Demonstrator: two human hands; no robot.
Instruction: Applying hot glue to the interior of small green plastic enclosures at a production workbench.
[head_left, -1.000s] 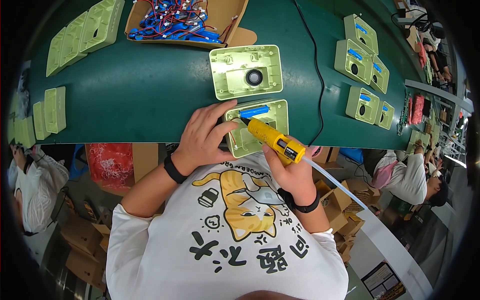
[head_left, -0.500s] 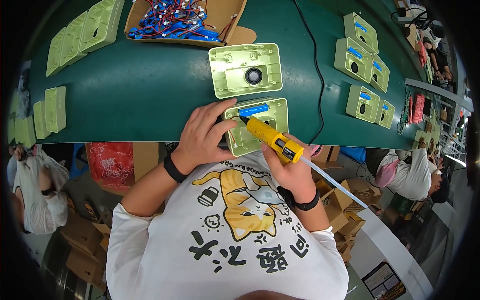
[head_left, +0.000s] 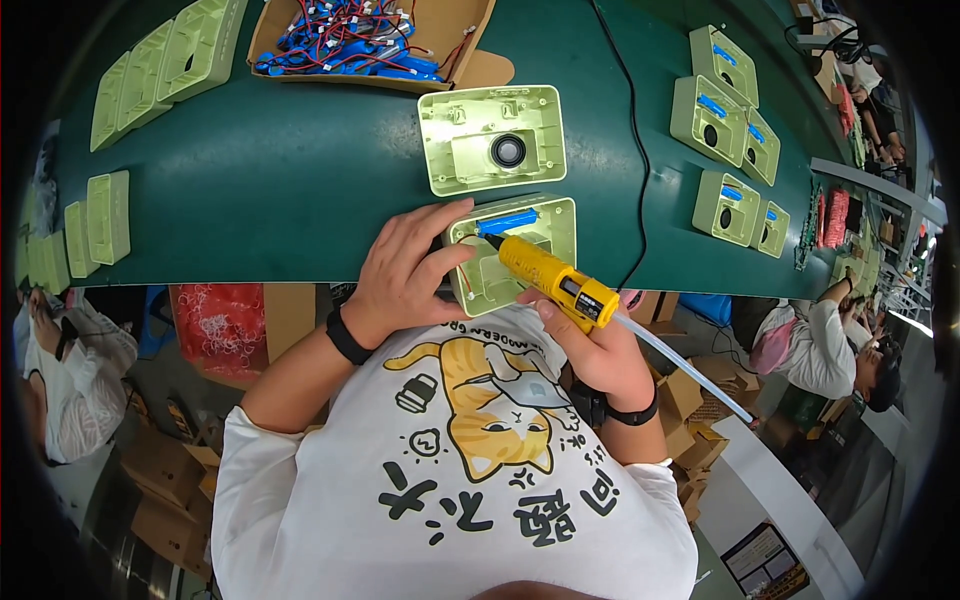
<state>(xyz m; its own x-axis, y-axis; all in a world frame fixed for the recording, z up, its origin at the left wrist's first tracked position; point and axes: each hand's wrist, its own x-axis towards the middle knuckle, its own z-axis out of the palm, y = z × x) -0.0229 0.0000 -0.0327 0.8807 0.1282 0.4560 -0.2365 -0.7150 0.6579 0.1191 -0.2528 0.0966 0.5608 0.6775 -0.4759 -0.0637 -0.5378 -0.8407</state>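
At the table's near edge sits a pale green plastic housing [head_left: 487,290]. My left hand [head_left: 400,270] grips its left wall, fingers at the rim and thumb near the lower corner. Inside, along the far wall, lies a blue cylindrical battery [head_left: 508,221], with thin wires near its left end. My right hand [head_left: 602,352] is closed around a yellow hot glue gun [head_left: 540,266]; a whitish glue stick [head_left: 680,366] trails from its rear. The dark nozzle points at the battery's left end; whether it touches is unclear. The gun's body hides part of the housing.
Just beyond stands another green housing [head_left: 450,170] with a round black speaker [head_left: 508,151]. A cardboard box [head_left: 440,40] of wired blue batteries is at the back. More housings stand left [head_left: 108,220] and right [head_left: 690,125]. A black cable [head_left: 641,150] crosses the table. Other people sit on both sides.
My right hand and the glue gun have shifted slightly to the right, with the nozzle still by the battery's left end. My left hand and the housing have stayed put.
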